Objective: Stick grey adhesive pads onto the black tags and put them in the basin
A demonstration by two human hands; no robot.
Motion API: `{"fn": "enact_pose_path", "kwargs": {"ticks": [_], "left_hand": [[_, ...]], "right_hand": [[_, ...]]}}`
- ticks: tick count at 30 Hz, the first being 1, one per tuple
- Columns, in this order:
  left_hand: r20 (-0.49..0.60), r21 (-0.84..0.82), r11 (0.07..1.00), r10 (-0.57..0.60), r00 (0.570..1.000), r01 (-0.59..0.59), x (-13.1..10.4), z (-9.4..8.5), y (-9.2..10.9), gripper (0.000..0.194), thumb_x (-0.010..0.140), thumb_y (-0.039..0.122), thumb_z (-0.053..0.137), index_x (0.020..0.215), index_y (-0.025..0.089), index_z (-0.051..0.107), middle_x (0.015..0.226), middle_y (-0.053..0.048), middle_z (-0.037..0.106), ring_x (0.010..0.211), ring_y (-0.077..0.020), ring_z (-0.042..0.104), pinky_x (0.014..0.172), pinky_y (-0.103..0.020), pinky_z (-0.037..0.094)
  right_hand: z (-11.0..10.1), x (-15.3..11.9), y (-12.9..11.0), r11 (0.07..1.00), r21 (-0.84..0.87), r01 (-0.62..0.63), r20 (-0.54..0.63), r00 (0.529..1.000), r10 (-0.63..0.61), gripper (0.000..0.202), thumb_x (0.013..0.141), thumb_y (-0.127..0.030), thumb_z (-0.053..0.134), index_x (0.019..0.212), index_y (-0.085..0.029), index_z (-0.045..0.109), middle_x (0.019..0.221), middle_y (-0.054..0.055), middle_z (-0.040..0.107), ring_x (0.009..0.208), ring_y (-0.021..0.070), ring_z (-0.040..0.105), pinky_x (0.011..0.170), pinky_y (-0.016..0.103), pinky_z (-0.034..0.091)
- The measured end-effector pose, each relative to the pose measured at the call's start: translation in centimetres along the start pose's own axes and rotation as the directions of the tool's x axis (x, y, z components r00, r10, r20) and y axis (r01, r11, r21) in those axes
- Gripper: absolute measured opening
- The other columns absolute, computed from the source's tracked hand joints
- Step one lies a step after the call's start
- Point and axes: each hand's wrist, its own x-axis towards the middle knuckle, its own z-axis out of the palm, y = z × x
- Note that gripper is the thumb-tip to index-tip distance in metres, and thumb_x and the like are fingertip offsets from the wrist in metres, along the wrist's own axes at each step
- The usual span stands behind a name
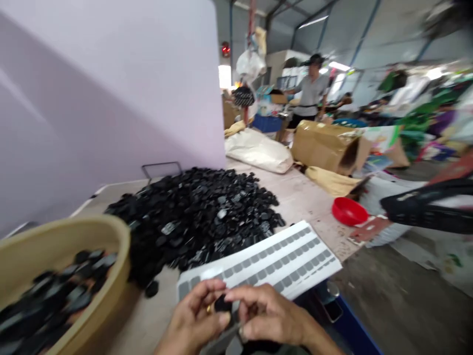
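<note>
Near the bottom of the view, my left hand (201,315) is closed on a small black piece (222,303), pinched between thumb and fingers. My right hand (268,313) meets it from the other side, fingers curled in and the index fingertip on the piece. Just beyond both hands lies a white sheet (254,264) with rows of small grey rounded stickers. A large heap of small black pieces (207,212) spreads over the table behind the sheet. More dark pieces (70,286) lie in a yellow-tan basin (123,236) on the left.
A pale panel (111,88) rises behind the heap. On the right are a red bowl (349,211), a white sack (258,150) and an open cardboard box (325,145). A black object (424,204) juts in from the right edge. A person (312,91) stands in the background.
</note>
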Motion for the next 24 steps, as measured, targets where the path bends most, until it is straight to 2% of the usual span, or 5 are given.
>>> {"fn": "enact_pose_path", "kwargs": {"ticks": [5, 11, 16, 20, 24], "left_hand": [[0.112, -0.045, 0.999, 0.026, 0.993, -0.022, -0.1, 0.3, -0.2, 0.046, 0.060, 0.018, 0.080, 0.101, 0.017, 0.060, 0.102, -0.007, 0.064, 0.088, -0.0161, 0.060, 0.073, -0.023, 0.048], [0.131, -0.054, 0.998, -0.018, 0.991, 0.025, 0.2, 0.3, -0.8, 0.049, 0.058, 0.018, 0.081, 0.101, 0.014, 0.059, 0.095, -0.006, 0.063, 0.083, -0.0153, 0.059, 0.071, -0.024, 0.047], [0.171, -0.032, 0.998, -0.044, 0.984, 0.051, 0.8, 0.0, -1.6, 0.046, 0.061, 0.025, 0.081, 0.099, 0.013, 0.059, 0.080, -0.003, 0.062, 0.060, -0.0079, 0.053, 0.052, -0.018, 0.037], [0.101, -0.046, 0.999, 0.024, 0.995, -0.020, 0.8, 0.2, -1.4, 0.043, 0.056, 0.022, 0.082, 0.091, 0.015, 0.059, 0.075, 0.001, 0.060, 0.058, -0.0065, 0.049, 0.053, -0.017, 0.036], [0.086, -0.029, 0.999, 0.045, 0.995, -0.042, 0.6, 0.6, -1.2, 0.042, 0.056, 0.020, 0.081, 0.091, 0.015, 0.058, 0.068, 0.004, 0.057, 0.052, -0.0037, 0.043, 0.051, -0.016, 0.034]], "right_hand": [[0.2, 0.4, 0.8, 0.998, -0.063, -0.003, 0.038, 0.999, 0.006, 0.048, 0.075, -0.017, 0.059, 0.123, -0.022, 0.058, 0.075, -0.003, 0.057, 0.061, 0.0086, 0.048, 0.059, 0.022, 0.037], [0.7, 0.3, 0.2, 0.996, -0.086, -0.023, 0.016, 1.000, 0.025, 0.046, 0.076, -0.016, 0.056, 0.122, -0.020, 0.058, 0.077, -0.002, 0.056, 0.069, 0.0113, 0.050, 0.065, 0.025, 0.040], [0.5, 0.3, 0.2, 0.989, -0.147, -0.023, -0.004, 1.000, 0.022, 0.038, 0.078, -0.017, 0.054, 0.115, -0.020, 0.060, 0.073, -0.003, 0.053, 0.066, 0.0101, 0.048, 0.062, 0.023, 0.039], [-0.1, 0.0, -0.2, 0.956, -0.294, 0.011, -0.162, 0.985, -0.061, 0.030, 0.085, -0.022, 0.051, 0.114, -0.020, 0.059, 0.082, 0.000, 0.055, 0.070, 0.0111, 0.051, 0.063, 0.023, 0.042], [-0.2, 0.2, -0.2, 0.830, -0.555, 0.055, -0.285, 0.925, -0.252, 0.024, 0.090, -0.022, 0.046, 0.110, -0.019, 0.058, 0.088, 0.003, 0.058, 0.079, 0.0148, 0.056, 0.070, 0.027, 0.046]]}}
